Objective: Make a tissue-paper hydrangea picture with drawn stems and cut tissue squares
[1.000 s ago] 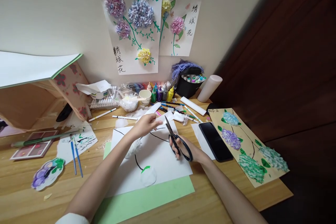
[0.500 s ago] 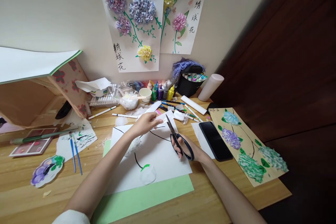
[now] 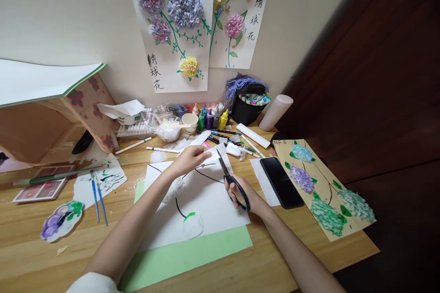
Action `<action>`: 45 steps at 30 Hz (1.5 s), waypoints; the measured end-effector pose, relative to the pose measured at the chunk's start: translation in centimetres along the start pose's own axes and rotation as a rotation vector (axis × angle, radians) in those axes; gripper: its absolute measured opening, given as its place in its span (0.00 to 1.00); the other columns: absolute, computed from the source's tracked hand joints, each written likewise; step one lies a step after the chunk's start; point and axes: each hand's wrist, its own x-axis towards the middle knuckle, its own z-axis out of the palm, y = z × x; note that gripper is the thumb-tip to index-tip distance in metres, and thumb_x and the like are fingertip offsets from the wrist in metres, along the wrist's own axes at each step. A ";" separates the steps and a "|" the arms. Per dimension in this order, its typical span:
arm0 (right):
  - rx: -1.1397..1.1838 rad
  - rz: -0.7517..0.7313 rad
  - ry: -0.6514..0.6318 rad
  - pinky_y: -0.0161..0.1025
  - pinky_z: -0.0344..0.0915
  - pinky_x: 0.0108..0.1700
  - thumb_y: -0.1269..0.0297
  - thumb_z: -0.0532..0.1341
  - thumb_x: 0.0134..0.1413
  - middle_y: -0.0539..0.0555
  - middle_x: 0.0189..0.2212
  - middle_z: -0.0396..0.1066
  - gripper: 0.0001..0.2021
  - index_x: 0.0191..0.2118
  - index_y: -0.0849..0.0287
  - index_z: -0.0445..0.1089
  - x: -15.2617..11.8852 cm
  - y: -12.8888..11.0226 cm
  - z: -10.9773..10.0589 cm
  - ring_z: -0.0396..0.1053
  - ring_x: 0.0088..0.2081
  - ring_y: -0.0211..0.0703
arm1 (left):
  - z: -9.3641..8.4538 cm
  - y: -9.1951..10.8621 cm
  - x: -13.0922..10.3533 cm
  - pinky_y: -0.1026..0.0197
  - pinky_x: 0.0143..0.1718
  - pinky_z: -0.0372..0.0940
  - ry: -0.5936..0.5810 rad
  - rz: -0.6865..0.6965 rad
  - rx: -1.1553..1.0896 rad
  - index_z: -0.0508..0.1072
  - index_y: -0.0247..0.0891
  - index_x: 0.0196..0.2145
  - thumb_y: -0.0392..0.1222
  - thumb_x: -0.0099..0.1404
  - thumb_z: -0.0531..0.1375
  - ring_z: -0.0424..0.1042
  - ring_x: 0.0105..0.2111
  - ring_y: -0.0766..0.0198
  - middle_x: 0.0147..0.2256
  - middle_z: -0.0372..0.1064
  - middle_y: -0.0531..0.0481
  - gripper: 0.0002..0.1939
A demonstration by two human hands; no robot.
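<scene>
My left hand (image 3: 188, 161) pinches a thin white piece of paper (image 3: 216, 150) above the drawing. In my right hand (image 3: 244, 193) is a pair of dark-handled scissors (image 3: 225, 168), the blades closed or nearly so and their tips at the paper's right edge. Below both hands lies a white drawing sheet (image 3: 220, 210) with black stem lines, a green stroke and a white round patch (image 3: 193, 226). A ruffled white flower (image 3: 174, 189) on it is partly covered by my left forearm. The sheet rests on light green paper (image 3: 192, 260).
A phone (image 3: 281, 182) and a flower picture (image 3: 321, 181) lie to the right. Along the wall stand a paper cup (image 3: 190, 123), paint bottles (image 3: 209, 120) and a black marker case (image 3: 248, 107). Brushes (image 3: 97, 199) and a painted palette (image 3: 62, 222) are left, near a cardboard box (image 3: 91, 110).
The scissors' handles have come together and the blades have closed at the paper. My left hand keeps hold of the paper, almost unmoved. The view has shifted slightly.
</scene>
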 end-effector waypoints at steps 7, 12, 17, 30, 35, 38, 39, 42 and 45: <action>0.045 0.011 -0.009 0.30 0.56 0.16 0.25 0.46 0.36 0.42 0.14 0.53 0.34 0.28 0.57 0.55 -0.2 -1.2 0.3 0.52 0.13 0.30 | 0.0 0.6 -0.2 0.67 0.19 0.45 -0.093 -0.008 -0.081 0.57 0.37 0.20 0.58 0.59 0.53 0.50 0.18 0.72 0.17 0.48 0.59 0.22; -0.012 -0.044 -0.012 0.30 0.57 0.16 0.26 0.45 0.38 0.41 0.15 0.52 0.34 0.30 0.58 0.56 -0.3 -0.4 0.1 0.52 0.14 0.30 | 0.0 0.9 -0.3 0.67 0.20 0.45 -0.102 -0.017 -0.081 0.56 0.37 0.20 0.59 0.59 0.52 0.49 0.19 0.72 0.18 0.47 0.59 0.23; -0.008 -0.024 -0.017 0.30 0.58 0.17 0.25 0.43 0.38 0.42 0.15 0.53 0.35 0.30 0.58 0.56 -0.3 -0.1 0.2 0.54 0.14 0.30 | 0.1 1.1 -0.3 0.67 0.20 0.46 -0.120 -0.030 -0.087 0.57 0.37 0.20 0.59 0.59 0.53 0.48 0.19 0.73 0.18 0.46 0.59 0.23; -0.037 0.047 0.119 0.27 0.53 0.11 0.42 0.55 0.47 0.40 0.12 0.52 0.21 0.27 0.57 0.56 0.0 0.8 0.4 0.52 0.11 0.29 | 0.3 0.7 -0.2 0.67 0.20 0.47 -0.118 -0.030 -0.074 0.56 0.37 0.20 0.61 0.58 0.52 0.50 0.20 0.72 0.19 0.47 0.58 0.24; 0.055 0.109 0.175 0.27 0.50 0.10 0.39 0.54 0.47 0.40 0.10 0.53 0.23 0.27 0.58 0.57 -0.2 0.3 0.7 0.54 0.09 0.30 | 0.4 0.4 -0.2 0.66 0.21 0.46 -0.124 -0.034 -0.033 0.56 0.37 0.19 0.60 0.59 0.52 0.50 0.20 0.72 0.18 0.49 0.58 0.24; 0.227 0.082 0.240 0.29 0.54 0.12 0.35 0.51 0.47 0.41 0.10 0.55 0.27 0.29 0.59 0.59 0.1 0.0 0.9 0.57 0.10 0.31 | 0.9 0.6 -0.4 0.66 0.21 0.48 -0.169 0.003 0.006 0.58 0.37 0.19 0.59 0.60 0.52 0.52 0.20 0.71 0.18 0.52 0.57 0.23; 0.274 0.067 0.272 0.30 0.58 0.13 0.36 0.52 0.47 0.41 0.11 0.56 0.27 0.30 0.60 0.60 0.3 0.0 1.0 0.58 0.10 0.31 | 1.2 0.7 -0.5 0.66 0.22 0.48 -0.194 0.016 0.023 0.60 0.37 0.20 0.59 0.60 0.52 0.53 0.20 0.70 0.18 0.54 0.56 0.23; 0.326 0.032 0.348 0.33 0.65 0.19 0.42 0.59 0.46 0.41 0.13 0.58 0.22 0.32 0.59 0.60 0.6 -0.1 1.1 0.59 0.12 0.32 | 2.1 1.0 -0.8 0.65 0.22 0.51 -0.280 0.036 0.069 0.65 0.36 0.22 0.57 0.61 0.51 0.56 0.22 0.69 0.20 0.59 0.54 0.22; 0.298 0.008 0.423 0.33 0.65 0.20 0.47 0.62 0.45 0.40 0.12 0.57 0.20 0.33 0.59 0.60 0.8 0.0 0.9 0.59 0.12 0.32 | 2.5 1.3 -1.0 0.65 0.23 0.51 -0.322 0.043 0.088 0.66 0.36 0.23 0.56 0.60 0.52 0.58 0.22 0.68 0.21 0.63 0.53 0.20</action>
